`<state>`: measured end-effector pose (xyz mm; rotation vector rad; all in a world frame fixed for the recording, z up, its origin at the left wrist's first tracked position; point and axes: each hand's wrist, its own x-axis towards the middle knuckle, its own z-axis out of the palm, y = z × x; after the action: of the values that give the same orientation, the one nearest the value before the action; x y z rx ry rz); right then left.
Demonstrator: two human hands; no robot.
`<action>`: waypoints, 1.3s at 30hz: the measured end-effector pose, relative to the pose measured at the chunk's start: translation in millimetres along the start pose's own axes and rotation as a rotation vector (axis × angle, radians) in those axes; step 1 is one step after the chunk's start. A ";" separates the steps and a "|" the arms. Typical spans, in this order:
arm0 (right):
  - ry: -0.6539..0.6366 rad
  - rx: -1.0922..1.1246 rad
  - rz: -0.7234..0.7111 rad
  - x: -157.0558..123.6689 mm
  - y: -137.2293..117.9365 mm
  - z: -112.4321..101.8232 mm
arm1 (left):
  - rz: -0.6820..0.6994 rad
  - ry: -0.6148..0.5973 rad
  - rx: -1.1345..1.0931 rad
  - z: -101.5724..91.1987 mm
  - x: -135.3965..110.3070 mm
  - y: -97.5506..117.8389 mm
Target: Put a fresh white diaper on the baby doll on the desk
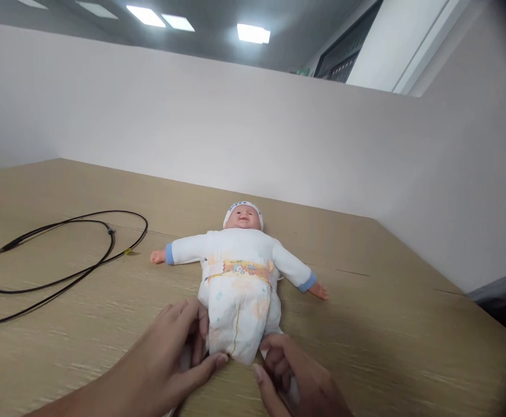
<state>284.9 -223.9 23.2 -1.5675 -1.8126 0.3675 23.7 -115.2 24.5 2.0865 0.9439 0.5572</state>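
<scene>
A baby doll [239,240] lies on its back, head away from me and arms spread, in a white top with blue cuffs and a white cap. Around its waist and between its legs sits a diaper [239,318] with an orange patterned waistband and a yellow line down the front. My left hand [175,353] is closed at the diaper's lower left edge, its thumb tip by the bottom. At the lower right edge my right hand [294,373] has its fingers curled in, thumb below them. The doll's legs are mostly hidden under my hands; bits of white show there.
A coiled black cable [79,272] with a small yellow tag lies to the left on the wooden table [366,341]. Behind the table stands a pale partition wall [192,121], continuing along the right side. Something dark [502,298] lies beyond the table's right edge.
</scene>
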 end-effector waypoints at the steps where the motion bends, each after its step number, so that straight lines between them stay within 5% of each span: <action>1: -0.003 -0.022 0.000 1.1 -2.4 1.1 | -0.025 0.013 -0.006 3.6 1.7 -3.7; 7: 0.044 -0.187 -0.024 7.7 -14.1 15.6 | -0.087 0.092 -0.015 7.5 21.4 0.2; 17: 0.067 -0.234 -0.023 8.8 -21.7 26.1 | 0.075 0.136 0.029 11.2 14.5 5.8; 23: 0.011 -0.227 0.128 20.3 -27.8 19.9 | 0.198 0.153 -0.023 7.8 12.1 9.0; 31: 0.133 -0.032 0.250 22.5 -17.5 14.3 | 0.015 0.156 -0.285 14.8 16.7 -6.1; 39: 0.262 0.039 0.284 1.8 -2.0 18.1 | -0.009 0.119 -0.378 14.3 10.1 -16.2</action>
<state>271.3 -218.5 12.1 -1.7603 -1.3811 0.3084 32.2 -107.0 3.8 1.7251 0.8387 0.7960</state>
